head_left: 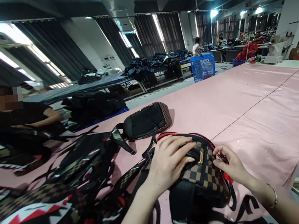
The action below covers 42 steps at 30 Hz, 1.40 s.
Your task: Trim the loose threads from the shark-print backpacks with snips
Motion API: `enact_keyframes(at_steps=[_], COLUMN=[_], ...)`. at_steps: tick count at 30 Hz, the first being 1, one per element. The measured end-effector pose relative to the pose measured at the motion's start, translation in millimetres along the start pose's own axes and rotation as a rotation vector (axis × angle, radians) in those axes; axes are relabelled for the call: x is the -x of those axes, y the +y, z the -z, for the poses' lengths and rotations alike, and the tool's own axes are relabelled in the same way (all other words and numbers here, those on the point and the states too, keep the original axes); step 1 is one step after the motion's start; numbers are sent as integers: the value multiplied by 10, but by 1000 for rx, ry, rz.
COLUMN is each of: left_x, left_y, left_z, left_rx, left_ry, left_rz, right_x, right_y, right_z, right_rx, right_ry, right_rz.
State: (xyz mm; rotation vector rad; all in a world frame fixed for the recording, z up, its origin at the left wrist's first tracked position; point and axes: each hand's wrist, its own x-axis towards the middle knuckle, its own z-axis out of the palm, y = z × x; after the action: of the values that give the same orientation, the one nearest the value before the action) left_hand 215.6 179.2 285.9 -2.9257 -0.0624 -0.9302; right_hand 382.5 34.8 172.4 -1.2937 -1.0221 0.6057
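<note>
A brown-and-black checked backpack with a gold metal plate, red-edged trim and black straps lies in front of me on a pink-covered table. My left hand rests across its upper side, fingers stretched out and lying flat near the dark carry handle. At the bag's right edge, my right hand is closed in a pinch; the small dark part between its fingertips is mostly hidden. A red piece shows just under that hand. Beyond the backpack lies another bag, black panel up, with checked sides.
Several shark-mouth camouflage bags crowd the table's left side, their straps tangled. A person in dark clothing sits at the far left. Behind the table stand a blue crate and dark fabric piles. A sewing machine is at back right.
</note>
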Motion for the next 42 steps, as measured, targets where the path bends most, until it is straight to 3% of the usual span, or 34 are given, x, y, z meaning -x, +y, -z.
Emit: enact_keyframes(at_steps=[5,8,11,14,16,21,25,29,35,38,42], left_x=[89,100,48,-3,-19,-33,-44,-56,-86,-88,-44], left_y=[272,438,576,661,684,659,653,691,742,759,772], left_z=[-26,2,-13,-63,-95,-158,-223,-262,-268,-266,-193], left_rx=[-27,43,16,61,97,35,-33,-42,-38,10,215], left_ry=[130,18,-118,-127,-100,61,161,181,186,187,276], left_rz=[-49,-133,-105,-83,-58,150,185,221,236,252,328], right_x=[154,220,259,285,303,366,425,442,373,343,348], right_y=[-39,-64,-47,4,35,46,12,-17,-35,-54,-61], right_z=[40,79,76,54,53,124,174,151,82,76,96], right_rx=[-115,-124,-91,-56,-45,-6,26,85,122,153,62], right_ry=[-45,-62,-12,26,41,110,117,75,37,65,138], right_rz=[-7,-26,-29,-22,-17,20,131,232,244,305,312])
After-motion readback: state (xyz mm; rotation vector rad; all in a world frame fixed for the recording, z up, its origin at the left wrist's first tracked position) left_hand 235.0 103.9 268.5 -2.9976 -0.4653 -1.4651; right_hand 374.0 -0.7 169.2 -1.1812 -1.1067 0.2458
